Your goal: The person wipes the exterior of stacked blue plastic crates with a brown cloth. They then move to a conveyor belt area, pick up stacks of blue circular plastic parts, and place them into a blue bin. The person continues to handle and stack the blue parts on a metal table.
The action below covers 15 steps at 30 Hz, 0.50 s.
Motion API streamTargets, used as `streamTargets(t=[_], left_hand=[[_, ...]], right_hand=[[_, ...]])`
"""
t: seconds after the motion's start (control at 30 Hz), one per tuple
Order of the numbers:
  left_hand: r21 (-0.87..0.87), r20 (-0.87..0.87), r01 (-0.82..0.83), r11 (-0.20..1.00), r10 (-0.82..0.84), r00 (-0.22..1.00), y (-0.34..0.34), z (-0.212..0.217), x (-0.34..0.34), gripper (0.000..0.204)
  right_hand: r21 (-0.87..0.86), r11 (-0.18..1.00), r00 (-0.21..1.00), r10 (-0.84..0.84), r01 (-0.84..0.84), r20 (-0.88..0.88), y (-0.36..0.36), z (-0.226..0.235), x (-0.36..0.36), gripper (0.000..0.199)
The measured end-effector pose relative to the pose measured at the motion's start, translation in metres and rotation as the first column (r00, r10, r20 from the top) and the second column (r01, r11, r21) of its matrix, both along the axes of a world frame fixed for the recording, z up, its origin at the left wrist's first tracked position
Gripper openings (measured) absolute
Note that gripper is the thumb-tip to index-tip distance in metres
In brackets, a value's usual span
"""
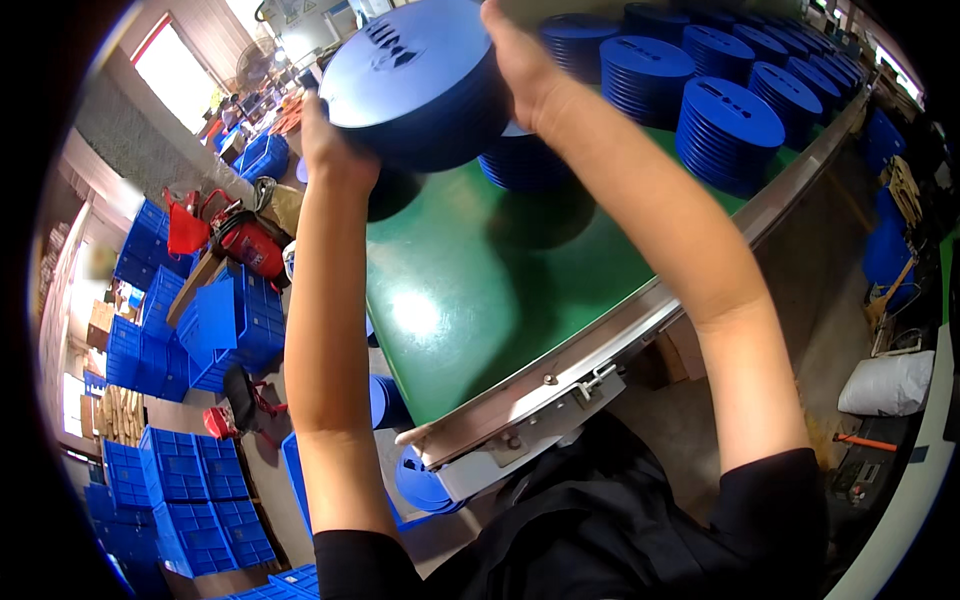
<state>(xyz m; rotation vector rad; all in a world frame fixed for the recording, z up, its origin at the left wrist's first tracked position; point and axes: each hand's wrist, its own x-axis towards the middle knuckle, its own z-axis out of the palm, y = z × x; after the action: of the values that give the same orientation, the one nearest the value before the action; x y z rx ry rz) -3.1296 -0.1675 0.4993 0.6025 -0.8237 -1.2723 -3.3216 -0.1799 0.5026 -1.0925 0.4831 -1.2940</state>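
Note:
Both my hands hold a stack of round blue plastic lids [415, 85] lifted above the green conveyor belt [480, 290]. My left hand [330, 150] grips the stack's left side. My right hand [520, 65] clasps its right side, fingers over the top edge. Another short blue stack [525, 160] sits on the belt just behind and below the held one. Several more stacks of the same blue lids, such as one [728, 135] at the right, stand in rows along the far belt.
The belt's metal end frame [540, 400] is near my body. Blue plastic crates [190, 490] are piled on the floor at left, beside a red fire extinguisher [250, 245]. A white sack [885, 385] lies at right. More blue lids [425, 485] sit under the belt end.

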Motion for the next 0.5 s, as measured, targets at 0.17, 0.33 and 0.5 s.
streamTargets(t=[0.17, 0.33, 0.5], left_hand=[[0.099, 0.029, 0.117, 0.988, -0.121, 0.992, -0.052, 0.003, -0.071, 0.065], [0.279, 0.166, 0.108, 0.954, -0.159, 0.973, -0.074, -0.01, -0.094, 0.076], [0.369, 0.365, -0.048, 0.928, -0.098, 0.926, -0.079, -0.034, -0.076, 0.088]], right_hand=[[0.003, 0.972, 0.972, 0.234, -0.234, 0.003, -0.046, 0.009, -0.077, 0.077], [0.14, 0.961, 0.969, 0.245, -0.24, -0.015, -0.055, 0.005, -0.103, 0.08], [0.163, 0.966, 0.925, -0.132, 0.201, -0.357, -0.074, -0.032, -0.123, 0.073]])
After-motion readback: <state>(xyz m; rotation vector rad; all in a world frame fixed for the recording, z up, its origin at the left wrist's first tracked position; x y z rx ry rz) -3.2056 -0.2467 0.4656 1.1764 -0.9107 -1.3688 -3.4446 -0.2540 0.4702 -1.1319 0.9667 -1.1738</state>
